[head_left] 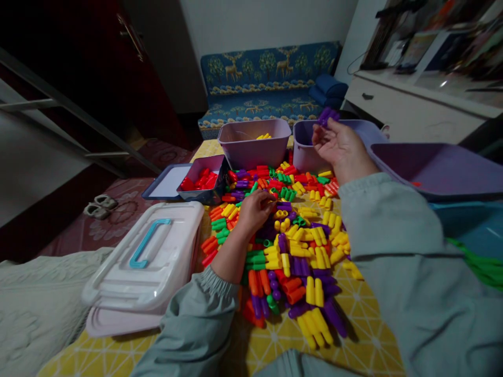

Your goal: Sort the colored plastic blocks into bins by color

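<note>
A big heap of plastic pieces in yellow, purple, red, orange and green (301,248) covers the middle of the table. My left hand (257,209) is down at the heap's left upper part, its fingers curled, and whatever they touch is hidden. Raised over the purple bin (310,158) at the back, my right hand (340,142) holds a purple piece cluster (328,116) at its fingertips. Beside that bin stands a second lilac bin (255,153) with some yellow pieces inside. A dark square box (214,195) holds red pieces (201,179).
A white lidded case (157,251) with a blue handle lies at the left on the yellow patterned tablecloth (353,309). At the right are a large purple tub (440,170) and a blue container (471,225) with green pieces. A blue sofa (267,78) stands behind.
</note>
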Demonstrator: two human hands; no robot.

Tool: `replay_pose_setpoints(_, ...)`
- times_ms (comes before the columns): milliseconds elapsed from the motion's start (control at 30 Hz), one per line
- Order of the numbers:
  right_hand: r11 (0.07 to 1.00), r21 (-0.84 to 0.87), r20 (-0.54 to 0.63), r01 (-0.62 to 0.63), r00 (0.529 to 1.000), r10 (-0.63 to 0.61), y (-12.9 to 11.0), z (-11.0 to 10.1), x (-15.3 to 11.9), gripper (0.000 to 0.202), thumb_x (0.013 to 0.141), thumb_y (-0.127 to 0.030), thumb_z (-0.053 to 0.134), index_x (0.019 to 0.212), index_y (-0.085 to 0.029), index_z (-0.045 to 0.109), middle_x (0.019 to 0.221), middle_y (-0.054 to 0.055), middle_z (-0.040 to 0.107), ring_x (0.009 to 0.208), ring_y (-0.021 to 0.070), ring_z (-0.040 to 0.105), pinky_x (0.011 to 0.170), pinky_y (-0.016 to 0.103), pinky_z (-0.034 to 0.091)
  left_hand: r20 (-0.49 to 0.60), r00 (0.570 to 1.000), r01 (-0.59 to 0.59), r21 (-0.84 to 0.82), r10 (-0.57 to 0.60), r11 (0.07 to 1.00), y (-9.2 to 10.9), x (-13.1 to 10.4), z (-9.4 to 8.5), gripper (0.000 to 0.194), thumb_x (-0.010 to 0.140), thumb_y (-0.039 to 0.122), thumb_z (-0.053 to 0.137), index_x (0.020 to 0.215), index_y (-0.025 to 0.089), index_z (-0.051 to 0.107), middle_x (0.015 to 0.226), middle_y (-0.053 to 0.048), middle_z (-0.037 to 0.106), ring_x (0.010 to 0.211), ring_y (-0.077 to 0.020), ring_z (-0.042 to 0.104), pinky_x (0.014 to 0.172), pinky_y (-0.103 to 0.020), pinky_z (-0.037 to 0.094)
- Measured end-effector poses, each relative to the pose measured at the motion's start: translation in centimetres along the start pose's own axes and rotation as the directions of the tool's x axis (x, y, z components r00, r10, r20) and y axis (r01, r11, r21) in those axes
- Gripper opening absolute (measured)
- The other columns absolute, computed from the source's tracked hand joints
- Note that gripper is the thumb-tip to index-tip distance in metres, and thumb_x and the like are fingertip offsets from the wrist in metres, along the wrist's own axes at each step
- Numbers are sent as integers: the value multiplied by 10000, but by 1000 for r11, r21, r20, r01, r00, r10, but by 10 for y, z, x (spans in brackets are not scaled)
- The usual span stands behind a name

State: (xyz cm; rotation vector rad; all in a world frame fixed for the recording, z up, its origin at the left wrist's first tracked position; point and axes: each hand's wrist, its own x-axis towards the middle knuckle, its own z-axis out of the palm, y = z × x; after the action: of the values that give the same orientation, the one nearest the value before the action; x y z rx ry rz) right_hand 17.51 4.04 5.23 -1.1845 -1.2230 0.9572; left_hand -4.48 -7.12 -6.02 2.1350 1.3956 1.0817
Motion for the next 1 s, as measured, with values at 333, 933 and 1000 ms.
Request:
replay_pose_setpoints(333,956,-288,118,-50,989,87,50,-4,-82,149,703,-241,691,836,-175,681,795,42,705,681,154,639,580,244,471,3,1000,-13,5,13,1000,1,-1,0,111,811,164,627,881,182,712,933,-58,697,899,-191,641,779,-278,493)
replay_pose_setpoints(933,975,-224,262,-11,962,71,96,30,-112,280,744,-405,602,927,-193,594,698,4,653,560,165,583,522,264,439,-5,1000,-2,12,2,1000,1,-3,3,281,803,183,628,1083,189,654,1060,-77,698,971,-204,648,852,-307,512)
replay_pose_setpoints(1000,973,-229,234,2,971,53,102,36,-116,304,732,-409,617,945,-194,588,677,-1,648,561,167,582,530,265,439,-6,1000,15,2,-15,1000,0,-4,5,313,809,201,625,1122,190,637,1065,-80,699,964,-202,654,846,-305,518)
